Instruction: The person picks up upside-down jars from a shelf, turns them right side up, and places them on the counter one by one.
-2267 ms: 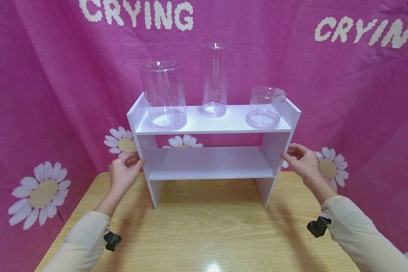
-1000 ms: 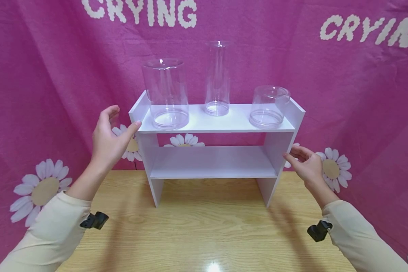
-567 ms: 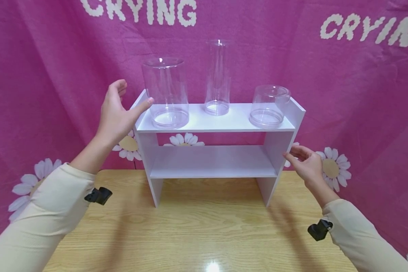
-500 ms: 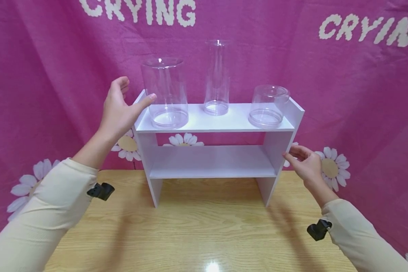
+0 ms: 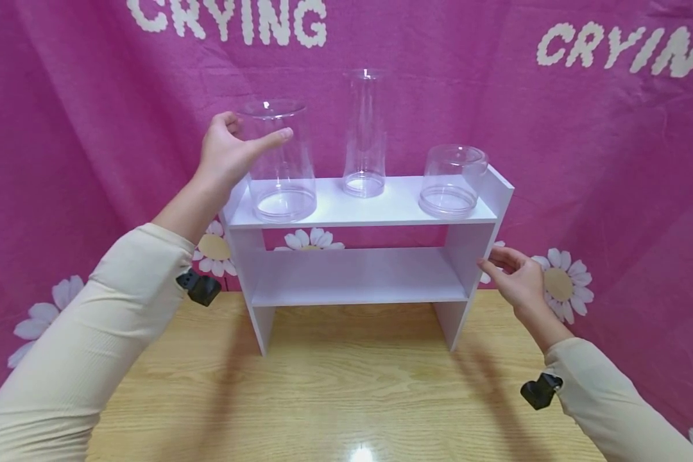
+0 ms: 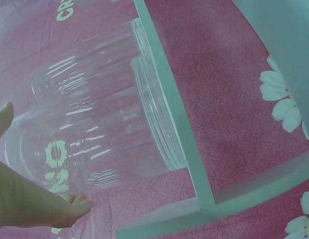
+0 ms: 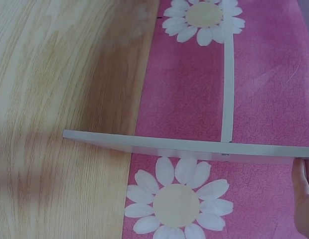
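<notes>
A white two-tier shelf [image 5: 358, 276] stands on the table. On its top board, at the left, is a wide clear jar [image 5: 291, 167]. My left hand [image 5: 225, 151] is at this jar's upper part, thumb across the front and fingers at the left side; in the left wrist view thumb and fingers stand spread on either side of the clear jar [image 6: 104, 134]. A tall narrow clear jar [image 5: 365, 135] stands mid-board, and a short clear jar [image 5: 450, 179] at the right. My right hand [image 5: 520, 279] touches the outer face of the shelf's right side panel [image 7: 184, 145], fingers relaxed.
The wooden table [image 5: 346, 391] carries the shelf near its back edge. Close behind hangs a pink cloth [image 5: 600, 160] with daisies and white lettering. Raised side panels [image 5: 499, 192] border both ends of the top board.
My left hand has left the shelf's left side panel and risen up and right to the wide jar's upper part, thumb now across it. My right hand stays at the right panel.
</notes>
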Tool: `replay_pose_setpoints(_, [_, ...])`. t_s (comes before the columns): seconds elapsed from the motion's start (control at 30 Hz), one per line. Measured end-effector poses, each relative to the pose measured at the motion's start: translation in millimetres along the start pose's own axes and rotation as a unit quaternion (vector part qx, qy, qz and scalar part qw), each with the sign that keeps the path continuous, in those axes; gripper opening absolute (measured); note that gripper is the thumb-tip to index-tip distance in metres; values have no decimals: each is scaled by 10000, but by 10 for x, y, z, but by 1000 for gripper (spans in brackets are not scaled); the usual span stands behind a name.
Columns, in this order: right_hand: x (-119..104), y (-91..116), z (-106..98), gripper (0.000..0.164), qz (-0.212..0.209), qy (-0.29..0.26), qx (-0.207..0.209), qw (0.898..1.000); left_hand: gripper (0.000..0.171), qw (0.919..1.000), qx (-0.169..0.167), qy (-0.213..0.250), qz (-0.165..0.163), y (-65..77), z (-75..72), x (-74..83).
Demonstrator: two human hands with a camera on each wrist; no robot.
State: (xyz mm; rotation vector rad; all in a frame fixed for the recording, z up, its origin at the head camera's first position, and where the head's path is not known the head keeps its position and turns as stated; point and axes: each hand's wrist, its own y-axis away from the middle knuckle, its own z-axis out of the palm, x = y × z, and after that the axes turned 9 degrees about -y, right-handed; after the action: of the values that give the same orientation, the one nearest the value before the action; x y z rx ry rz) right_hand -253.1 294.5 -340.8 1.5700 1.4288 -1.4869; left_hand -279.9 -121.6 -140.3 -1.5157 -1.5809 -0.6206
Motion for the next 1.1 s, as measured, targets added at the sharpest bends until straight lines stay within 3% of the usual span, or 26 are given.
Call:
replay_pose_setpoints(0.17, [4,1,9,47,-43,-43,11,10000,106,9999,9,135,-78,-74,41,40])
replay_pose_setpoints(0.53, [-7,3,6,51,83,90,8,9999,89,9979,89,632,80,-144,50,47])
replay_pose_setpoints(0.9, [-14,-22,8,51,32,115,-35,9999,96,9987,-2,506,104,-16,-46,7])
replay_pose_setpoints(1.1, [-9,17,-1,49,143,21,16,9999,92,9964,4,765,357,126,-129,-50])
